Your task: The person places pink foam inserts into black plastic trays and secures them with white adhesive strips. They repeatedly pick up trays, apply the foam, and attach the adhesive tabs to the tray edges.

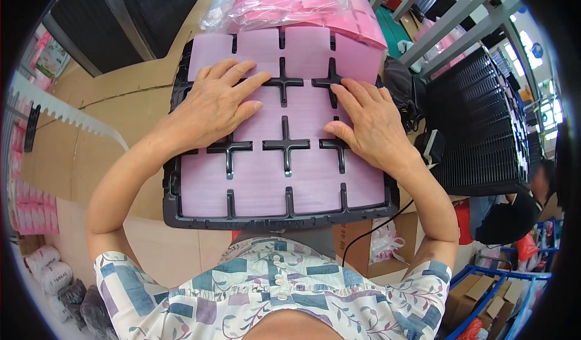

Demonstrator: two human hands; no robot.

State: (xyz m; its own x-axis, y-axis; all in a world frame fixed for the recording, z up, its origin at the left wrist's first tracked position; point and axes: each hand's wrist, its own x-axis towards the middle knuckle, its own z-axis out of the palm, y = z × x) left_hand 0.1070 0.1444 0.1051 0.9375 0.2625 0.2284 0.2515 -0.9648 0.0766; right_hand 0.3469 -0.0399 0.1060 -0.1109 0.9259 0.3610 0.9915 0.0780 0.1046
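Observation:
A black plastic tray (272, 223) with upright cross-shaped dividers lies in front of me. Inside it is a pink foam sheet (315, 186), slotted so that the dividers stick up through it. Along the far edge the foam's flaps rise over the rim, most of all at the far right corner. My left hand (221, 101) rests on the left half of the sheet, fingers spread toward a divider. On the right side my right hand (375, 122) lies with its fingers apart, near two of the dividers. Neither hand grasps anything; parts of the sheet under them are hidden.
Beyond the tray sits a pile of pink foam sheets (290, 4) in clear plastic. Stacked black trays (478, 122) stand at the right, and more black trays (121, 19) at the far left. A black cable (372, 230) hangs off the table's near right side. Another person (508, 219) shows at right.

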